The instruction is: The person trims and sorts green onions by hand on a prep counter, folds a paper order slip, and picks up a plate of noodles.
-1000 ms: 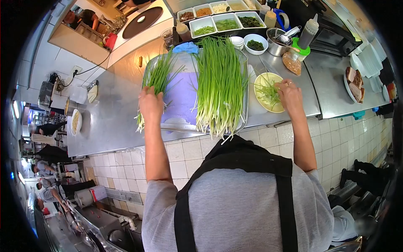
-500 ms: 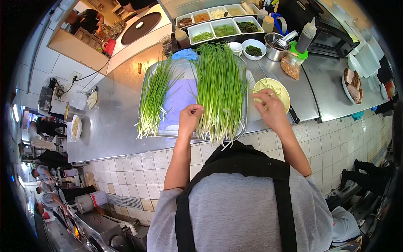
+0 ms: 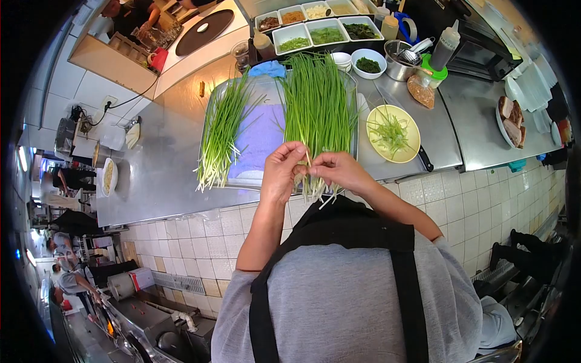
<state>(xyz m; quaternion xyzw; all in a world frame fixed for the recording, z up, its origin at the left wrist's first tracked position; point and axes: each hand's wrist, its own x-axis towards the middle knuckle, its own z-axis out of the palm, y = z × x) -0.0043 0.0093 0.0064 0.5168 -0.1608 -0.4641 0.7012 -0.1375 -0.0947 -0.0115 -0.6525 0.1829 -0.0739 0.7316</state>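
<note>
- A pale stalk shows between the two hands, above the root ends of the big bunch.
- The left hand has thumb and fingertips pinched on the stalk.
- The right hand has its thumb and finger closed on the stalk too, just beside the left.
- The big bunch lies along the right side of a tray, green tips away from the person, white ends toward them and over the near edge.
- A small bunch lies along the tray's left side, its white ends also toward the person.
- Between the bunches is a purple sheet; a blue cloth sits at the tray's far edge.
- To the right, on the tabletop, stands a yellow bowl with thin green trimmings.
- A knife shows its black handle at the bowl's right side.
- Beyond are a bowl of dark greens, a pot and a row of tubs.
- Far right, a dish holds browned meat.
</note>
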